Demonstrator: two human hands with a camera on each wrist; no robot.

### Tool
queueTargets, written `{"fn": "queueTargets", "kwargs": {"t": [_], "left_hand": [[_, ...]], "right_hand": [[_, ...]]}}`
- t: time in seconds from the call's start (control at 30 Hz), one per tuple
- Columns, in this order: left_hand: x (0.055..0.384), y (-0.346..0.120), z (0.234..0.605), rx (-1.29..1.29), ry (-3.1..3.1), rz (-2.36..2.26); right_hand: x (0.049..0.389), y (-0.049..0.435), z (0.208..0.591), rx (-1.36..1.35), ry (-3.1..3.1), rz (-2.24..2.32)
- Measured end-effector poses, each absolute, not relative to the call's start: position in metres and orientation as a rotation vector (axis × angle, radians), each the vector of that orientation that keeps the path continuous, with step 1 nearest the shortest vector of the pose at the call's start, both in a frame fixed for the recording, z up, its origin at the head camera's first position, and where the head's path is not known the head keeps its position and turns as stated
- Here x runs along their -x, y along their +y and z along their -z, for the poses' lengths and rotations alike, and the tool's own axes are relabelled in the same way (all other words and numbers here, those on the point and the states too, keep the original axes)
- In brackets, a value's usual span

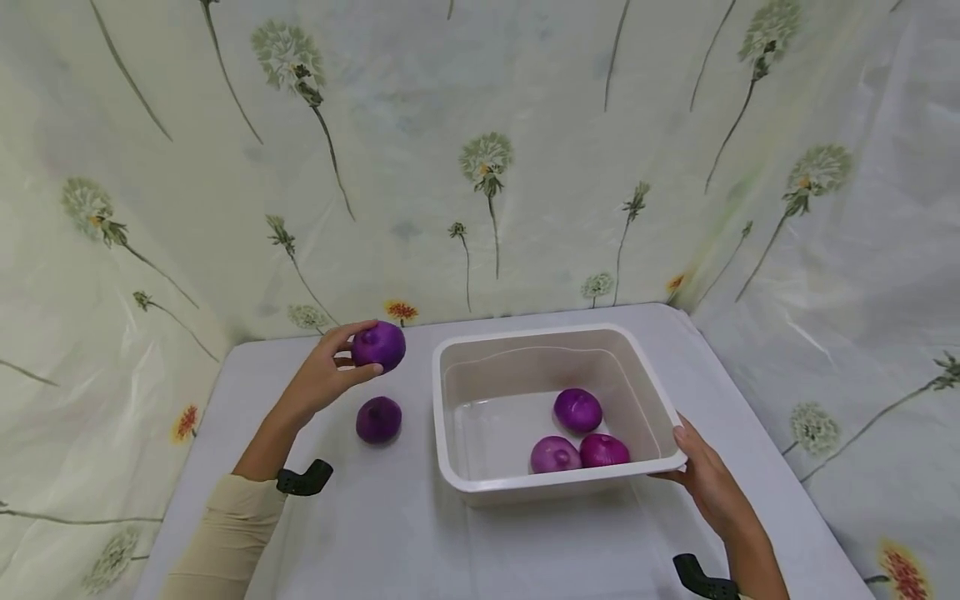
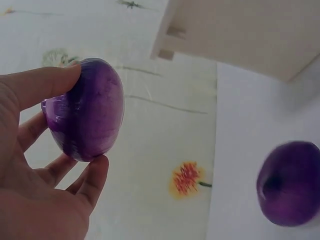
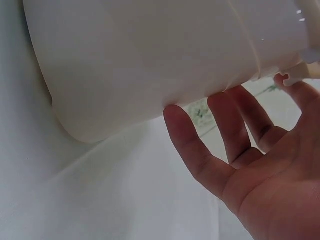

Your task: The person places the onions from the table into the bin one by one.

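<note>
My left hand (image 1: pixel 318 379) holds a purple onion (image 1: pixel 381 346) above the far left part of the table. In the left wrist view, thumb and fingers close around this onion (image 2: pixel 97 110) from opposite sides. Another purple onion (image 1: pixel 378 420) lies on the table just below that hand. With the right hand (image 1: pixel 708 483), I grip the front right corner of a white plastic bin (image 1: pixel 517 493). Its fingertips press against the bin's outer wall in the right wrist view. Inside the bin sit three onions: a dark one (image 1: pixel 578 410), a paler one (image 1: pixel 556 455) and a magenta one (image 1: pixel 604 451).
A white cloth covers the table (image 1: pixel 375 533). Behind it and along both sides hangs a pale curtain (image 1: pixel 405 167) printed with dandelions. Each wrist wears a black band, the left band (image 1: pixel 303 478) and the right band (image 1: pixel 703 578).
</note>
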State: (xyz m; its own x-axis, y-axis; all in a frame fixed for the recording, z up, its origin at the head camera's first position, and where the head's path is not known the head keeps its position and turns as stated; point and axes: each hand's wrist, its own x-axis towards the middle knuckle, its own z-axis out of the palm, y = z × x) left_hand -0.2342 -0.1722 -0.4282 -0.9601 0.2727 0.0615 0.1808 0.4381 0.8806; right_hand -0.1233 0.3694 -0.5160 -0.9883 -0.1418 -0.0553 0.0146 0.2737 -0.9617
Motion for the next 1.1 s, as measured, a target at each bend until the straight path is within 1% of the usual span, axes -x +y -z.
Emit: {"fn": "queueTargets", "kwargs": {"t": [0.23, 0.6, 0.93, 1.1], "left_hand": [[0.249, -0.142, 0.405, -0.555, 2.553, -1.545], [0.265, -0.096, 0.387, -0.747, 2.525, -1.446], [0.277, -0.039, 0.387, -1.019, 2.458, -1.28], [0.281, -0.012, 0.393, -1.082, 2.404, -1.223]], "right_hand": [[0.124, 0.37, 0.517, 0.119, 2.398, 1.823], [0.124, 0.369, 0.518, 0.121, 2.4, 1.828], [0.123, 0.371, 0.519, 0.105, 2.382, 1.845], [0.124, 0.37, 0.519, 0.085, 2.389, 1.841]]}}
